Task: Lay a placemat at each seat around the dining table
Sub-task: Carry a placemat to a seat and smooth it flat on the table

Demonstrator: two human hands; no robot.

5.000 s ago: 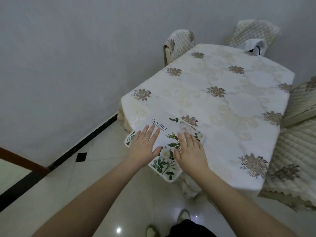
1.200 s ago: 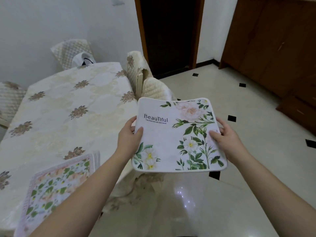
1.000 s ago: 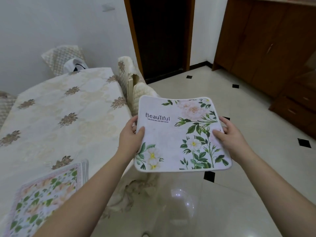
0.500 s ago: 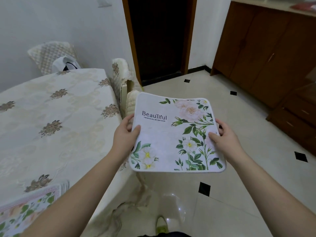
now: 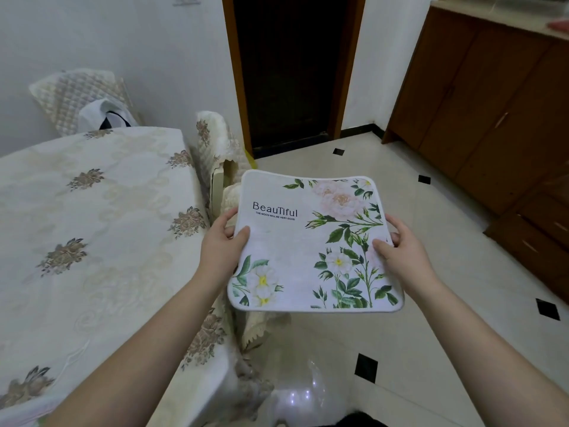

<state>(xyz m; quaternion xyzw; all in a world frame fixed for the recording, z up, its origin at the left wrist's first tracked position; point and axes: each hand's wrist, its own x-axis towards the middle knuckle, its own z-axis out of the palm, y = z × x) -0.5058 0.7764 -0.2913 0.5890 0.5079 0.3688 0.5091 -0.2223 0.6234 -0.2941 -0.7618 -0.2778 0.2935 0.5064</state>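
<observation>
A white placemat (image 5: 308, 241) with green leaves, pale flowers and the word "BeauTiful" hangs level in the air, just right of the dining table (image 5: 92, 226). My left hand (image 5: 220, 241) pinches its left edge, thumb on top. At the right edge my right hand (image 5: 400, 251) grips it the same way. The table wears a cream cloth with brown flower motifs. A corner of another placemat (image 5: 18, 411) peeks in at the bottom left, on the table.
A chair (image 5: 215, 161) in a cream quilted cover stands at the table's right side, under the held mat. Another covered chair (image 5: 77, 97) is at the far end. A dark doorway (image 5: 292, 72) is ahead and a wooden cabinet (image 5: 492, 103) at the right; the tiled floor lies between.
I have walked along the table's right side carrying the mat in both hands. The floral mat lying on the table has slid almost out of view at the bottom left.
</observation>
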